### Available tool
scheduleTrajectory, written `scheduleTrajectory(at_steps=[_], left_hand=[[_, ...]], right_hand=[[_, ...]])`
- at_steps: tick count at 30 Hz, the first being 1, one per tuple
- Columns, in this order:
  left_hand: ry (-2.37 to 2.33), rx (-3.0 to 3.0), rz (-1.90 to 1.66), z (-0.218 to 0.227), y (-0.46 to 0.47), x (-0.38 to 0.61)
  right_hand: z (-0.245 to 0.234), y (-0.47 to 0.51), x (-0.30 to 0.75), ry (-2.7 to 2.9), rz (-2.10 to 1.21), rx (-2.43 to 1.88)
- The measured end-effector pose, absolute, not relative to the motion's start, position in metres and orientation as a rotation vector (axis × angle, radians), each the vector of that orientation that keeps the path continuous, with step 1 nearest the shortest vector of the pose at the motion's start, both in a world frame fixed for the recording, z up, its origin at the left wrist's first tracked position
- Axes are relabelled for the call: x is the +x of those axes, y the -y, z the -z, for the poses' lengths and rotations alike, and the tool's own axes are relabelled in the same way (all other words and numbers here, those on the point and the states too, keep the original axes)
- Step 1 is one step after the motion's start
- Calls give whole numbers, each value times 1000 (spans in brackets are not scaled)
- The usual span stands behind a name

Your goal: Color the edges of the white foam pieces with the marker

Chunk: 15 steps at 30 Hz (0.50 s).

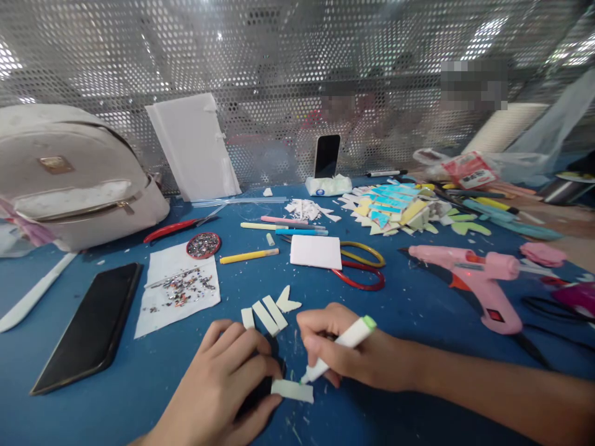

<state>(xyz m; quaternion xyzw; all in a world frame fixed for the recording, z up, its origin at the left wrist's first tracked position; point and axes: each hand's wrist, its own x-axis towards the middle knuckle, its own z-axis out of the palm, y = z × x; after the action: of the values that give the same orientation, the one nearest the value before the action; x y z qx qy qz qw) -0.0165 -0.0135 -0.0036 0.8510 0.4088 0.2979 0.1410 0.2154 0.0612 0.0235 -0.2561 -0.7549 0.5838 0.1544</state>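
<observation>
My right hand [337, 347] is closed round a white marker [351, 337] with a light green end, its tip touching the upper edge of a pale green strip [292, 390] on the table. My left hand [235, 375] grips the strip's left end between thumb and fingertips. Just beyond my hands lie several more pale strips [266, 318] and a forked pale piece [287, 300]. A small green marker cap [270, 240] rests farther back, close to a yellow marker [250, 256].
A pink glue gun [469, 272] lies right, with scissors [362, 275] partly under a white block [316, 252]. Left are a phone [90, 328], a sheet with glittery bits [162, 272] and a backpack [74, 179]. Cut pieces [395, 207] are heaped behind, before a perforated metal panel [274, 80].
</observation>
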Motion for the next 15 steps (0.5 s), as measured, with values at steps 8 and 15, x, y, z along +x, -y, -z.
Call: scheduleTrajectory(at_steps=[8,15], left_hand=[[-1164,2436,-891,7,14,-16],[-1172,2430,-850,3,15,-16]], right_hand=[[-16,-65,217,2116,-1841,-677],[-17,-68,218,2150,-1853,-626]])
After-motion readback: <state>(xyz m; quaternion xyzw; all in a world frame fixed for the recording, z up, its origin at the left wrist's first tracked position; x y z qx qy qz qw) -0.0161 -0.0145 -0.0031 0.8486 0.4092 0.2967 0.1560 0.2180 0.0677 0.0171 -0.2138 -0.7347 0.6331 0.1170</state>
